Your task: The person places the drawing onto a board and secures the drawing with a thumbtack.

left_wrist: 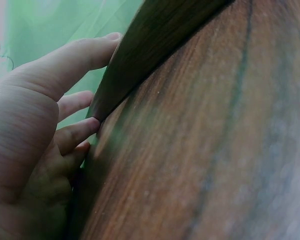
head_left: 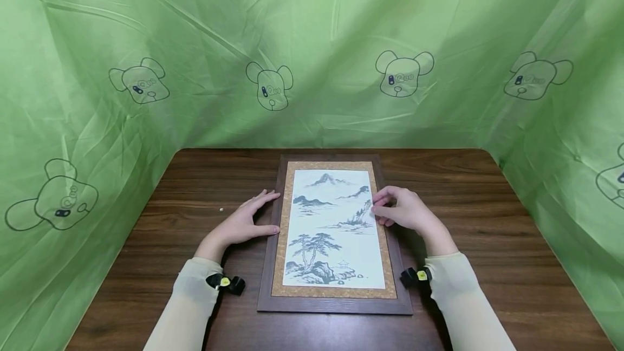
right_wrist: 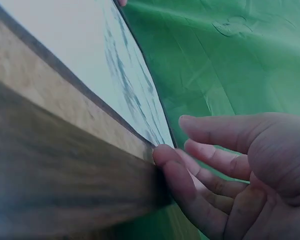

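A sheet with an ink landscape of mountains and pines, a painting (head_left: 333, 221), lies on a cork board (head_left: 336, 291) set in a dark wooden frame (head_left: 336, 305). My left hand (head_left: 242, 223) touches the frame's left side with its fingertips, thumb spread apart from the fingers. In the left wrist view, those fingertips (left_wrist: 92, 124) meet the frame's outer edge. My right hand (head_left: 407, 210) is over the frame's right side, its bent fingers at the painting's right edge. The right wrist view shows the thumb (right_wrist: 210, 129) apart from the fingertips, which are right at the sheet's edge.
The framed board lies on a dark wood-grain table (head_left: 468, 194). A tiny pale speck (head_left: 221, 209) is on the table left of the frame. A green curtain (head_left: 322, 42) printed with bear heads hangs around the back and sides.
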### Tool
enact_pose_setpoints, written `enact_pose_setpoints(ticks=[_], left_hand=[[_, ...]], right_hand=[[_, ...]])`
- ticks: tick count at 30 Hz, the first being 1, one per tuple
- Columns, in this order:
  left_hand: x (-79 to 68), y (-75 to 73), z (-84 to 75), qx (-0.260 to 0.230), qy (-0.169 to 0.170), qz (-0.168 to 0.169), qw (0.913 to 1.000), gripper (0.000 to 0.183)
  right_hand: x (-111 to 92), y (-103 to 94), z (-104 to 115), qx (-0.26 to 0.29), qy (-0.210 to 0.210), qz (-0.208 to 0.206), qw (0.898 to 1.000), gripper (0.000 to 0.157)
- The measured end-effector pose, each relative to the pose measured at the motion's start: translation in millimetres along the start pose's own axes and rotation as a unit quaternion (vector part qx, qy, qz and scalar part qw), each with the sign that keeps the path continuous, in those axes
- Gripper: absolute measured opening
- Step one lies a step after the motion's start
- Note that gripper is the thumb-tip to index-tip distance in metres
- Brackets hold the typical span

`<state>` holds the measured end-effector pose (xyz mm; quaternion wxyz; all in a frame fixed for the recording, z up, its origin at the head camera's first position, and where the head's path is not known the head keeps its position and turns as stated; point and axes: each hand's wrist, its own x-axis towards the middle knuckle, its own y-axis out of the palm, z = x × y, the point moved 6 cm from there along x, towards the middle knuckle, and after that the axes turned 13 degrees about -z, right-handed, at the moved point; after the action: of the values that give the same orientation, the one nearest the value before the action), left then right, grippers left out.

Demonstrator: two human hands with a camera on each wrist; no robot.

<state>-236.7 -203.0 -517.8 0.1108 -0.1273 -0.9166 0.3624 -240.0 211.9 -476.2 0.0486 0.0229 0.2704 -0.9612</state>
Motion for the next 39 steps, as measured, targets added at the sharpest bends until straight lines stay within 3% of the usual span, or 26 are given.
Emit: enact_pose_setpoints(ticks=[5,9,15,21,28,39], left_hand=[[-0.8,0.4,-0.8,0.0,-0.004,0.001,1.0,0.095],[-1.5,0.4,-1.0,0.0,-0.005,0.0,1.0,0.095],[-2.4,0.1,-0.7,-0.003,-0.009,0.0,1.0,0.095],[-2.3,-0.2,-1.2,-0.004,-0.008,0.001,1.0,0.096],[-2.6,-0.7,-3.4,-0.006,-0.011,0.004,0.9999,0.096],[-1.4,-2.3,-5.2,0.002,-0.009,0.004,0.9999,0.091]], right_hand=[[3,-15.5,-6,-0.035,-0.041,-0.036,0.998,0.032],[4,-24.0,-11,-0.077,-0.089,-0.044,0.992,0.047],[4,-18.4,-17,-0.105,-0.129,0.016,0.986,0.08],[2,-4.5,-15,-0.133,-0.146,0.07,0.978,0.098],[2,4.1,-14,-0.165,-0.15,0.086,0.971,0.101],[1,2.6,-14,-0.17,-0.152,0.072,0.971,0.097]])
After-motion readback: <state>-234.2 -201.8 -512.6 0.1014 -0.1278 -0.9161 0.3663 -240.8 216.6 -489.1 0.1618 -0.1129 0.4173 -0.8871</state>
